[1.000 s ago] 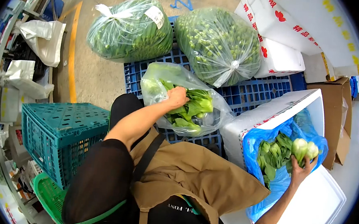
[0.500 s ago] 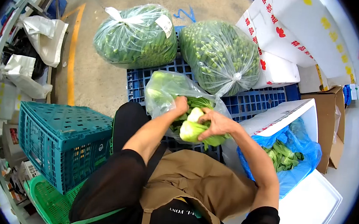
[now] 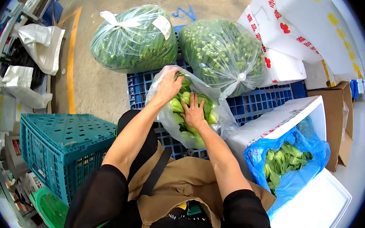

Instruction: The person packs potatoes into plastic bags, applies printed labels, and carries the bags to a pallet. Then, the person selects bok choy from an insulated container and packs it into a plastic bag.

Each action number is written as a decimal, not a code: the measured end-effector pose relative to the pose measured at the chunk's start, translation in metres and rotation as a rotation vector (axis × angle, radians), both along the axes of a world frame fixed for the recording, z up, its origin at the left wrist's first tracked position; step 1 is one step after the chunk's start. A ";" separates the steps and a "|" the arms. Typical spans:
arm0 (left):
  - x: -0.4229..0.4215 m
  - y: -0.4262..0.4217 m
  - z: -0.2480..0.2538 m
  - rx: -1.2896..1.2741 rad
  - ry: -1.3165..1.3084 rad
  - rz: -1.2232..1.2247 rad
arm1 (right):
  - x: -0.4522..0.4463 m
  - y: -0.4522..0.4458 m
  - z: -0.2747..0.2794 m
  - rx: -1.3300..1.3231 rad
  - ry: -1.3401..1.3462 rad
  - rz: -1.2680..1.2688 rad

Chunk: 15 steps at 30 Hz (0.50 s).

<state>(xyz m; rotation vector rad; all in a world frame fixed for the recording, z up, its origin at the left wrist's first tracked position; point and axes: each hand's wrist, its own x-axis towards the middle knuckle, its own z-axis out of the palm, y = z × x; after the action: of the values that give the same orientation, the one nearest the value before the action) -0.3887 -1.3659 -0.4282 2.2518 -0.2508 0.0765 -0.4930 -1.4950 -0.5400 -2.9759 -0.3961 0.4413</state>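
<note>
1. Clear plastic bag (image 3: pixel 171 122): thin, cloudy film, wrinkled, mouth facing up; sits over the blue pallet (image 3: pixel 258 98), in front of the person's apron (image 3: pixel 186 172).
2. Leafy greens (image 3: pixel 177 105) inside it: plump, pale-green stalk bases, glossy, among darker, broad leaves; heads packed together, pointing various ways. Lower ones blur behind the film.
3. Left hand (image 3: pixel 169 87): at the bag's far-left rim, fingers bent over the edge; cannot tell whether they pinch film or greens.
4. Right hand (image 3: pixel 194 113): palm down on the greens, fingers extended and slightly spread, touching leaves and stalks.
5. Right of the bag: white foam box (image 3: pixel 276 117) with blue plastic liner (image 3: pixel 290 189); similar greens (image 3: pixel 288 158) lie loosely heaped in it, mostly leaf showing.
6. Beyond the bag: two bulging, knotted bags of green stems, left one (image 3: pixel 134 41) labelled, right one (image 3: pixel 221 53) showing many pale cut ends.
</note>
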 end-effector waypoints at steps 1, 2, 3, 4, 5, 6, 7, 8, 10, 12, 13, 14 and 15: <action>-0.001 0.005 -0.004 0.057 -0.027 0.010 | 0.005 -0.002 0.003 0.016 0.033 0.015; -0.003 0.005 -0.008 0.103 -0.055 0.001 | 0.006 -0.010 0.007 0.024 0.067 0.010; 0.001 0.013 -0.017 0.136 0.115 -0.022 | 0.006 -0.010 0.017 0.019 0.120 0.050; -0.011 0.010 0.017 0.064 0.235 -0.084 | 0.005 -0.013 0.025 0.101 0.193 0.065; -0.014 0.007 0.024 0.043 0.361 -0.079 | 0.000 -0.020 0.042 0.077 0.167 0.099; -0.012 0.012 0.017 0.096 0.405 -0.076 | -0.001 -0.026 0.053 0.115 0.209 0.160; -0.017 0.017 0.009 -0.049 0.339 -0.072 | 0.004 -0.028 0.085 -0.002 0.453 0.277; -0.005 0.026 -0.020 -0.034 0.374 -0.085 | -0.007 -0.051 0.148 0.187 0.438 0.278; -0.020 0.020 -0.003 -0.260 0.454 -0.182 | -0.036 -0.102 0.226 0.520 0.358 0.259; -0.034 0.007 0.035 -0.159 0.600 -0.142 | -0.061 -0.166 0.286 0.852 0.312 0.102; -0.032 0.013 0.024 -0.177 0.638 -0.188 | -0.079 -0.202 0.297 1.007 0.244 -0.075; -0.029 0.020 0.014 -0.195 0.673 -0.228 | -0.099 -0.238 0.315 1.001 0.126 -0.243; -0.033 0.015 0.019 -0.257 0.705 -0.219 | -0.124 -0.270 0.323 1.021 0.059 -0.537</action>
<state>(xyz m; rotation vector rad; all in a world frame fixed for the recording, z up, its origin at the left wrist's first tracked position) -0.4214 -1.3508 -0.4096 1.8498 -0.0940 -0.7448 -0.6169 -1.7650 -0.2166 -1.9434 0.1671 0.1706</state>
